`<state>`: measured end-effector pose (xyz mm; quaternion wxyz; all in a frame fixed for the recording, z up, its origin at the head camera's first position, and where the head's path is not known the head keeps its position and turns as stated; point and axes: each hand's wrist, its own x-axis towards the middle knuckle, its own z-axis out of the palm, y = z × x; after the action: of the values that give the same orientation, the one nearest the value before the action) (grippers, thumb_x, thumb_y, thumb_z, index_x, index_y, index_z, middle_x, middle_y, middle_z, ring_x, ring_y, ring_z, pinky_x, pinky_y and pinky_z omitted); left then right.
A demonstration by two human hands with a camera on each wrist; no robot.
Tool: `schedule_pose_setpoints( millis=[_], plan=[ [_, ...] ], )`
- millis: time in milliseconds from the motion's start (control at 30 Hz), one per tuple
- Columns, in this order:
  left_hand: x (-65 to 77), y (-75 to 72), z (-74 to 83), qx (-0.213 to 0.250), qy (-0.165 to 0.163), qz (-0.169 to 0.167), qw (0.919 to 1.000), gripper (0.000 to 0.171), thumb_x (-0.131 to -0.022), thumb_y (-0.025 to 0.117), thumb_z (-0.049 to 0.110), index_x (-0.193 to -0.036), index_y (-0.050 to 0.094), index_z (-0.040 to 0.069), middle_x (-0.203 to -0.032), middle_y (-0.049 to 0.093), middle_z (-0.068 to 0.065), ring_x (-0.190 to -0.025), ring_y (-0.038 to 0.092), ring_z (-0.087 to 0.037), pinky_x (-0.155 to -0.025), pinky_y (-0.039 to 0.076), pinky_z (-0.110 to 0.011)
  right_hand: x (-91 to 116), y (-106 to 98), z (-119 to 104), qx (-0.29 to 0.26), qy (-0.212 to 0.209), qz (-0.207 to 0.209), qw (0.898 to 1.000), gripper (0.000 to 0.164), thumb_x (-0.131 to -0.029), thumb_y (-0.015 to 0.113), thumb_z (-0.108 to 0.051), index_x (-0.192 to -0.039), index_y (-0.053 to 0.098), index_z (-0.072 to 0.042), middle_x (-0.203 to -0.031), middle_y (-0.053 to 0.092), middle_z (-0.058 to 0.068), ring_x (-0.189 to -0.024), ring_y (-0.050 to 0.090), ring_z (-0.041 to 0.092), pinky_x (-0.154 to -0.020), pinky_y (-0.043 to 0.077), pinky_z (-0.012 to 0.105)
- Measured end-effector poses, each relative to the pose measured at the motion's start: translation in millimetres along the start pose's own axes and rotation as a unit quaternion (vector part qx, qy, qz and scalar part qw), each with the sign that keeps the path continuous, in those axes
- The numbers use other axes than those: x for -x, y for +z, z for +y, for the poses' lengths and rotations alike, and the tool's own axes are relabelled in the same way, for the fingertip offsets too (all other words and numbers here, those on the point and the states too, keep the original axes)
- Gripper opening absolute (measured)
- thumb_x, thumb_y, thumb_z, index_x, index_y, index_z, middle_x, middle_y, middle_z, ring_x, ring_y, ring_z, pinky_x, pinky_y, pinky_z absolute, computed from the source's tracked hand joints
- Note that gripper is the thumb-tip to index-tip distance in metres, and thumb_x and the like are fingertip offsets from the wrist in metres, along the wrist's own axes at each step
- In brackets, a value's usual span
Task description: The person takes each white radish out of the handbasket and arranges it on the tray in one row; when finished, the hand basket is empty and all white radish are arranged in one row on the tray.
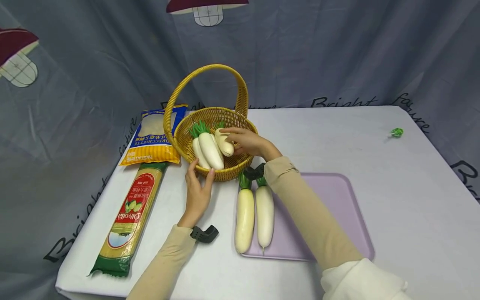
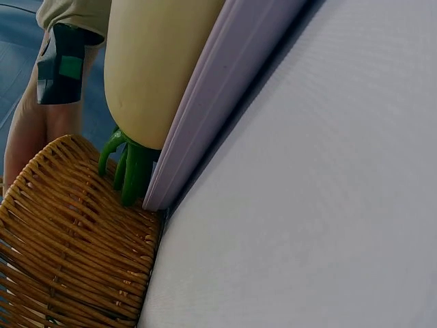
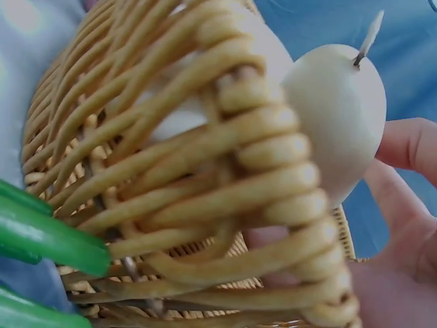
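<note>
My right hand point(image 1: 249, 142) reaches into a yellow wicker basket point(image 1: 226, 175) and holds a short white radish point(image 1: 226, 146). Its tip and thin root show above the rim in the right wrist view, with fingers point(image 3: 413, 147) against its side. Two more white radishes with green tops, one of them this front radish point(image 1: 211, 150), lie beside it in the basket. My left hand point(image 1: 197, 193) touches the basket's near rim, thumb and fingers spread and fairly straight. The left wrist view does not show the left hand, only the basket wall point(image 2: 75, 239) and things near it.
Two long radishes, a yellowish one point(image 1: 245, 221) and a paler one point(image 1: 265, 216), lie on the left of a lilac tray point(image 1: 333, 208). At left are a spaghetti pack point(image 1: 131, 216) and a blue-yellow pasta bag point(image 1: 153, 137). A small green piece point(image 1: 396, 132) lies far right.
</note>
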<state>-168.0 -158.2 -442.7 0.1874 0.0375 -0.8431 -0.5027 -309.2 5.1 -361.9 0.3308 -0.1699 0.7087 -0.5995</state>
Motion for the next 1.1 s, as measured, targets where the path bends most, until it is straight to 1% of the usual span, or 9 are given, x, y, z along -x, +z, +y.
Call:
schedule_pose_setpoints(
  millis=[100,200,333,500,600,767,967,1033,1100],
  plan=[
    [-0.1,-0.5,-0.8,0.004,0.0,0.0,1.0,0.061,-0.091,0.048,0.042,-0.139,0.022,0.014,-0.14,0.024,-0.019,-0.129,0.03,-0.03,-0.109,0.028,-0.044,0.2,-2.5,0.2,-0.015,-0.003,-0.008,1.0,0.045,-0.095,0.042,-0.016,-0.139,0.036,-0.022,-0.146,0.03,-0.004,-0.115,0.048,0.02,-0.087,0.049,0.033],
    [-0.4,-0.3,-0.3,0.004,0.0,-0.002,1.0,0.062,-0.091,0.048,0.043,-0.139,0.022,0.015,-0.14,0.024,-0.019,-0.129,0.03,-0.029,-0.109,0.028,-0.044,0.5,-5.1,0.6,-0.03,-0.006,-0.006,0.999,0.044,-0.096,0.04,-0.017,-0.139,0.035,-0.021,-0.147,0.027,-0.006,-0.116,0.044,0.018,-0.082,0.047,0.029],
    [-0.8,-0.3,0.1,0.004,0.0,-0.003,1.0,0.061,-0.091,0.048,0.042,-0.139,0.022,0.015,-0.14,0.024,-0.019,-0.129,0.03,-0.029,-0.109,0.028,-0.043,0.1,-7.9,1.7,-0.072,-0.017,-0.01,0.997,0.046,-0.096,0.038,-0.015,-0.141,0.031,-0.019,-0.148,0.021,-0.004,-0.114,0.04,0.019,-0.082,0.042,0.031],
    [-1.0,-0.5,-0.1,0.005,0.002,-0.002,1.0,0.06,-0.091,0.049,0.04,-0.139,0.022,0.015,-0.139,0.025,-0.019,-0.128,0.03,-0.028,-0.109,0.028,-0.043,1.0,-10.6,3.2,-0.137,-0.028,-0.024,0.99,0.049,-0.096,0.036,-0.011,-0.143,0.027,-0.017,-0.15,0.016,0.001,-0.118,0.037,0.02,-0.094,0.036,0.039],
    [-0.6,-0.8,-0.1,0.006,0.0,-0.003,1.0,0.06,-0.091,0.048,0.041,-0.139,0.022,0.016,-0.139,0.025,-0.019,-0.128,0.031,-0.029,-0.109,0.028,-0.043,3.3,-11.3,3.7,-0.16,-0.03,-0.021,0.986,0.048,-0.096,0.036,-0.012,-0.143,0.027,-0.018,-0.148,0.02,0.005,-0.113,0.04,0.022,-0.093,0.035,0.041],
    [0.6,-0.5,-0.9,0.006,-0.005,-0.005,1.0,0.061,-0.091,0.048,0.042,-0.139,0.022,0.016,-0.14,0.023,-0.02,-0.129,0.03,-0.031,-0.108,0.028,-0.045,8.8,-11.8,5.3,-0.199,-0.037,-0.005,0.979,0.047,-0.095,0.036,-0.014,-0.141,0.029,-0.02,-0.14,0.029,0.011,-0.097,0.044,0.023,-0.079,0.037,0.037],
    [0.3,-0.6,-0.4,0.003,0.001,-0.005,1.0,0.062,-0.091,0.048,0.042,-0.14,0.021,0.015,-0.14,0.024,-0.02,-0.129,0.03,-0.03,-0.109,0.028,-0.044,15.1,-13.0,8.2,-0.299,-0.045,0.0,0.953,0.048,-0.092,0.037,-0.016,-0.139,0.03,-0.018,-0.125,0.034,0.011,-0.098,0.042,0.02,-0.086,0.036,0.036],
    [0.2,-1.1,0.1,0.0,0.0,-0.005,1.0,0.062,-0.091,0.047,0.043,-0.14,0.021,0.015,-0.14,0.023,-0.02,-0.129,0.03,-0.03,-0.109,0.028,-0.044,19.4,-12.9,8.6,-0.303,-0.049,-0.009,0.952,0.048,-0.092,0.036,-0.016,-0.139,0.029,-0.018,-0.122,0.035,0.01,-0.097,0.042,0.019,-0.085,0.035,0.036],
    [0.2,-1.9,0.8,-0.001,-0.001,-0.003,1.0,0.061,-0.091,0.048,0.042,-0.14,0.021,0.016,-0.14,0.023,-0.02,-0.129,0.03,-0.03,-0.109,0.028,-0.044,25.5,-11.6,8.7,-0.289,-0.051,-0.022,0.956,0.048,-0.092,0.034,-0.016,-0.14,0.026,-0.018,-0.124,0.035,0.01,-0.098,0.043,0.019,-0.083,0.036,0.035]
  ],
)
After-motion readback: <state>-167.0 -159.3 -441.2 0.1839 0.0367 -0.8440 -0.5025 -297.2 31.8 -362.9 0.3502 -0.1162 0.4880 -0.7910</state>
